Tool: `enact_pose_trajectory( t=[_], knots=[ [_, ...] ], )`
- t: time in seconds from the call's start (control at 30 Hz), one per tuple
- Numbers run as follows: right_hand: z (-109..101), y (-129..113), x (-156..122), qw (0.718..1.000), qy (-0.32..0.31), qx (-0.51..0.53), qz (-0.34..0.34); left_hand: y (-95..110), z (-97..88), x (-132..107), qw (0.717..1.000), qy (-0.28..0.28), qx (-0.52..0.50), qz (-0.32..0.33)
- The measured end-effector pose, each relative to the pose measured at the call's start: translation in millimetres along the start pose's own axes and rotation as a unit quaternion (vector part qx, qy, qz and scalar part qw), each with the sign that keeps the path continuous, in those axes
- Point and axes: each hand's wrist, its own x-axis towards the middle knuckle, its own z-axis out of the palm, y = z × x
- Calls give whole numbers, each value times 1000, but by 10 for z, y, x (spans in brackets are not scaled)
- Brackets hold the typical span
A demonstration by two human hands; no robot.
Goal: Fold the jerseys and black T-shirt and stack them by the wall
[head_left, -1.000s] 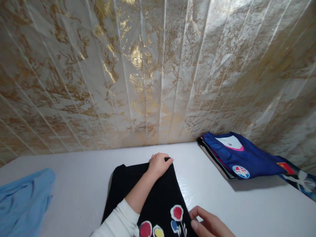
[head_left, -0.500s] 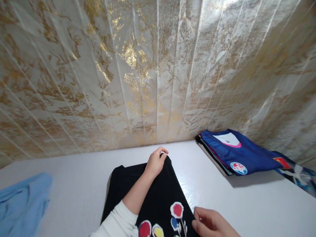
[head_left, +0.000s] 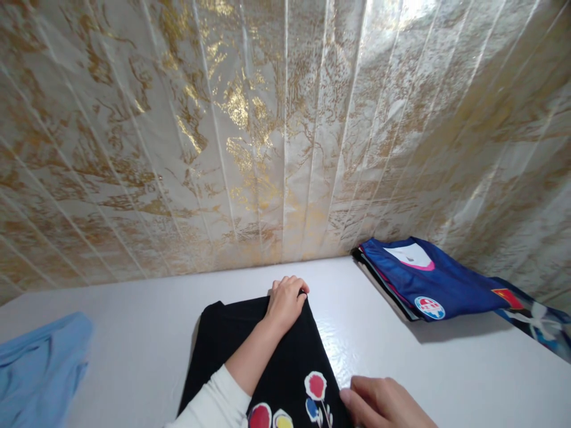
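Note:
A folded black shirt [head_left: 250,333] with a print of red, yellow and blue flowers lies on the white table, its lower part cut off by the frame. My left hand [head_left: 286,304] reaches across it, fingers curled over the far right corner and gripping the cloth. Beside the flower print, my right hand [head_left: 379,401] has thumb and fingers closed at the shirt's right edge; part of this hand is out of frame.
Light blue folded clothing [head_left: 42,362] lies at the left. A stack of folded clothes topped by a dark blue jersey [head_left: 450,279] stands at the back right, beside a patterned dark garment [head_left: 537,321]. A gold-patterned wall covering [head_left: 250,131] rises behind the white table [head_left: 134,339].
My left hand has come slightly nearer, and its fingers have curled down over the shirt's corner. The right edge of the shirt has shifted a little left, with my right hand still at it.

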Motion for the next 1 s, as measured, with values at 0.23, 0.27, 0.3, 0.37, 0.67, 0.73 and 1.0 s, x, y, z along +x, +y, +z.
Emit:
enact_pose_trajectory(
  t=[0.23,0.27,0.3,0.37,0.67,0.73,1.0],
  knots=[
    [-104,-143,342,995,72,63,-42,29,45,1,998,8,55,33],
    [-119,-162,419,994,62,87,-39,54,30,4,997,7,66,33],
    [-133,-175,490,992,45,112,-32,93,2,2,997,5,76,34],
    [-156,-179,598,987,1,161,-18,218,-102,-31,995,-3,95,41],
    [-186,-45,723,956,-97,270,-57,571,-422,-914,974,-179,120,63],
    [-184,-74,765,956,-91,273,-61,478,-324,-1089,976,-180,109,48],
    [-275,-185,903,967,-86,232,-57,360,-228,-1170,982,-161,79,57]
  ],
)
